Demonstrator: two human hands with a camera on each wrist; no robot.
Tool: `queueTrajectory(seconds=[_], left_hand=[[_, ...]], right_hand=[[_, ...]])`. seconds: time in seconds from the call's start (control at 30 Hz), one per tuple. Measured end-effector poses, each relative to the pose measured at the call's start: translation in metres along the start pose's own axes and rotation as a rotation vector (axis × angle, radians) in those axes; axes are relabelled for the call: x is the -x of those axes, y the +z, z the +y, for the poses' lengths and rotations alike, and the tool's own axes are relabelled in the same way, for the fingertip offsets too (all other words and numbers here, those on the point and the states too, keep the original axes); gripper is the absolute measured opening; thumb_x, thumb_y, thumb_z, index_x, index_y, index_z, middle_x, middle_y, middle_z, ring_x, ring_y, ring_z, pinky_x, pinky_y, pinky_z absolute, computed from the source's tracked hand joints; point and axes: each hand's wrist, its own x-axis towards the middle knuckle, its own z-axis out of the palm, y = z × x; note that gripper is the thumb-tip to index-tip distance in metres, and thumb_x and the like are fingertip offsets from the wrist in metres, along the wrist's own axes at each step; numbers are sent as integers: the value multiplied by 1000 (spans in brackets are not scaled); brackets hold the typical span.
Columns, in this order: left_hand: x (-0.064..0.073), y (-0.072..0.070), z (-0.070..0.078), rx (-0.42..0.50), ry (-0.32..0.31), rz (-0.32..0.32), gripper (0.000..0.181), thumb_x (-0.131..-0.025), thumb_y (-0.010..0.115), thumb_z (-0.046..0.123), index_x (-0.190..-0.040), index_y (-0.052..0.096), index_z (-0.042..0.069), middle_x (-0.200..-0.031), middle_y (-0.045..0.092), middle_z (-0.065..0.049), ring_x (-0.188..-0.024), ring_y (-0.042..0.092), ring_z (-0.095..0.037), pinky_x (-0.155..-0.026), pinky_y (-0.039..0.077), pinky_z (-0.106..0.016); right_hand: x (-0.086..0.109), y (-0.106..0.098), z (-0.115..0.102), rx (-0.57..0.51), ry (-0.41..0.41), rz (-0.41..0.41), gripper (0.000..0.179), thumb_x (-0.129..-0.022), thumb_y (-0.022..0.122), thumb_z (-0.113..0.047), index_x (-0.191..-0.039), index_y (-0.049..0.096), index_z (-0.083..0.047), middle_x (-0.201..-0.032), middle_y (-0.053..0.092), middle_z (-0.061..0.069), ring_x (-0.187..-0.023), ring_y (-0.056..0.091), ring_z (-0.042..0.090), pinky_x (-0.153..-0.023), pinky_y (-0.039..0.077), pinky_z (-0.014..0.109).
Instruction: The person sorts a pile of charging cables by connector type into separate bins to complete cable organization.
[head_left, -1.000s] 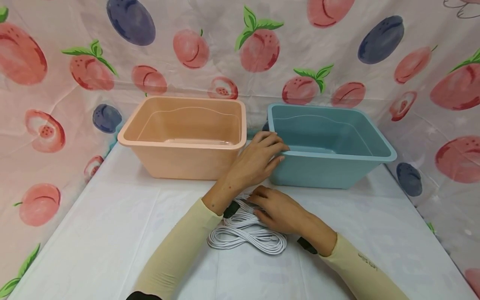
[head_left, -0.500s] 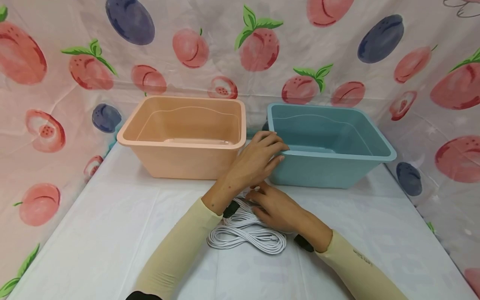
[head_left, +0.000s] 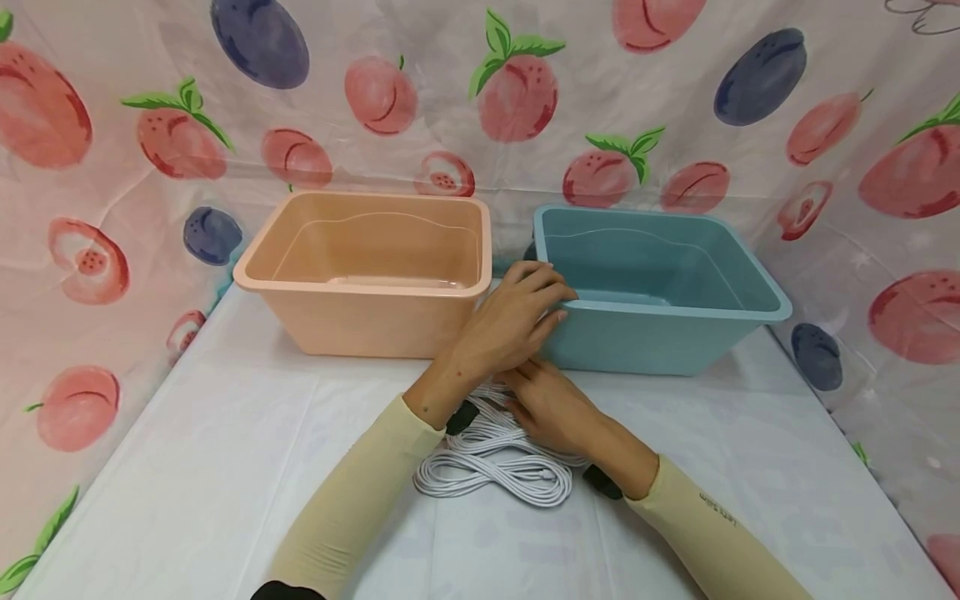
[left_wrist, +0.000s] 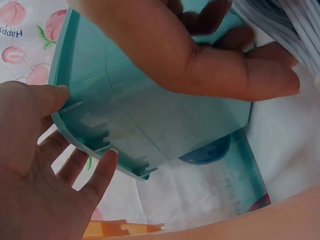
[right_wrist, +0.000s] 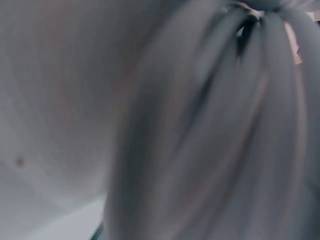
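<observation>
My left hand grips the near left corner of the blue-green plastic bin. The left wrist view shows its thumb on the outer wall and fingers around the rim. Below it my right hand reaches over a white cable, looped in long figure-eight coils on the table. Its fingertips pass partly under the left wrist; in the left wrist view they are loosely bent beside the strands, with nothing visible between them. Blurred cable strands fill much of the right wrist view.
A peach-coloured bin stands left of the blue-green one, with a narrow gap between. Both are bare inside. A white cloth covers the table, and a fruit-patterned curtain hangs behind and at the sides.
My right hand has slid slightly forward and left, its fingertips passing under the left wrist. My left hand keeps its place on the bin corner.
</observation>
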Motion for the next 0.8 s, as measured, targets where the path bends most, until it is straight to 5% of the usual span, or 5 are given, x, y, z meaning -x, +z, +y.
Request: queueTrajectory(seconds=[0.37,0.63,0.8], left_hand=[[0,0,0,-1,0,-2,25,-110,61,22,-131,73,17,-136,65,-1,-141,46,-25,-123,34,-34],[0,1,0,-10,11,1,24,-109,63,21,-130,73,17,-134,66,-2,-139,47,-26,-123,33,-35],[0,0,1,-19,8,-1,24,-109,63,22,-130,73,17,-134,65,-2,-139,47,-26,-123,33,-35]], right_hand=[[1,2,1,-19,-10,20,29,-97,72,-2,-126,66,-3,-138,56,17,-134,51,37,-114,44,53],[1,1,-1,-45,29,-32,22,-99,74,-7,-119,66,-3,-117,66,12,-108,67,28,-91,58,42],[0,0,-1,-69,33,-23,27,-98,77,-10,-122,66,-5,-117,67,9,-107,67,26,-89,59,40]])
